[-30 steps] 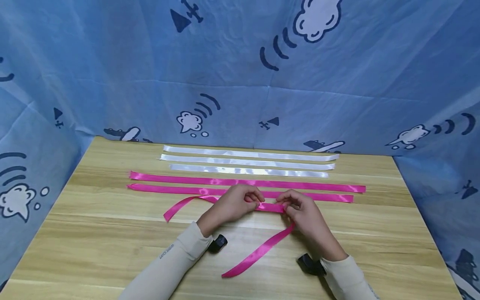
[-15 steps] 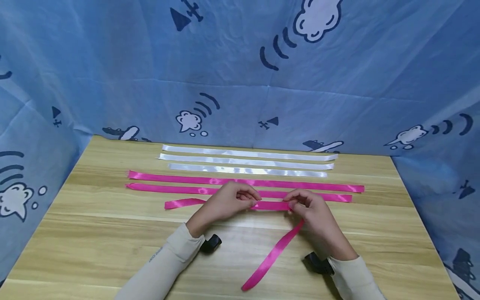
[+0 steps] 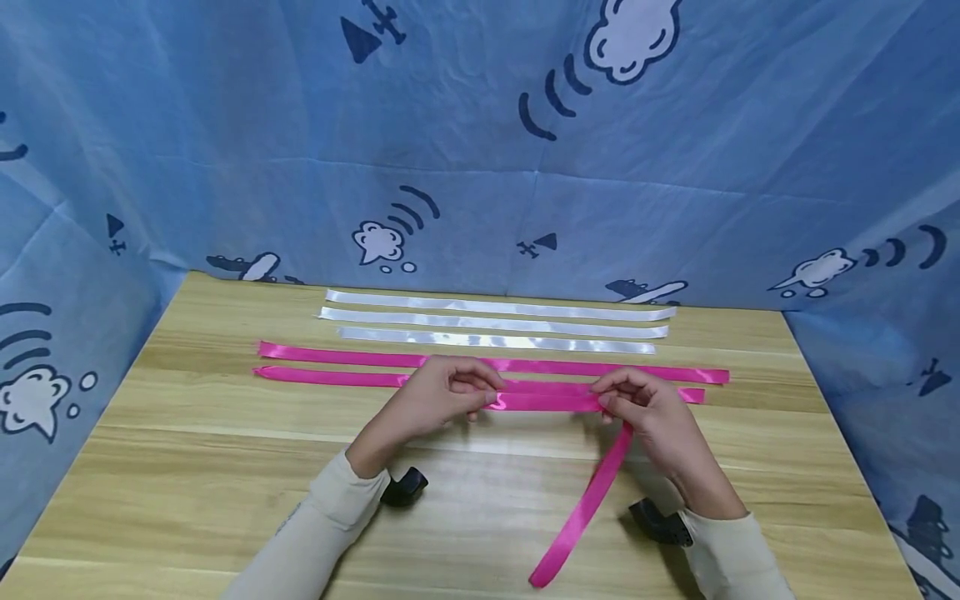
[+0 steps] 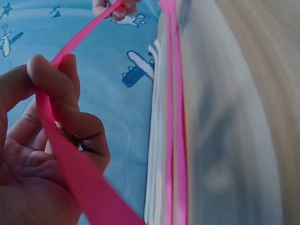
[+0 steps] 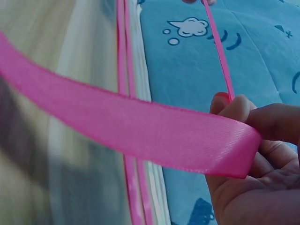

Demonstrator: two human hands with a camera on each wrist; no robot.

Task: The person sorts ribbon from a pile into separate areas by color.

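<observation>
A pink satin ribbon (image 3: 547, 402) is stretched between my two hands, above the table. My left hand (image 3: 431, 396) pinches it between thumb and forefinger; in the left wrist view its tail (image 4: 84, 173) runs down across the palm. My right hand (image 3: 652, 412) pinches the same ribbon farther right. From there a loose tail (image 3: 581, 517) hangs toward the table's near side, and the right wrist view shows this length (image 5: 140, 131) curving out of the palm. Just behind the hands lie two more pink ribbons, the rear one (image 3: 337, 358) and the front one (image 3: 330, 377), side by side.
Three white ribbons (image 3: 495, 323) lie in parallel rows behind the pink ones, near the back of the wooden table (image 3: 187, 467). A blue patterned cloth (image 3: 465, 108) hangs behind the table and at both sides. Black wrist cameras (image 3: 405, 487) sit below the hands.
My hands have moved apart, left hand leftward and right hand rightward, so the taut stretch of ribbon is longer. The hanging tail has swung right, and the left tail is now out of the head view.
</observation>
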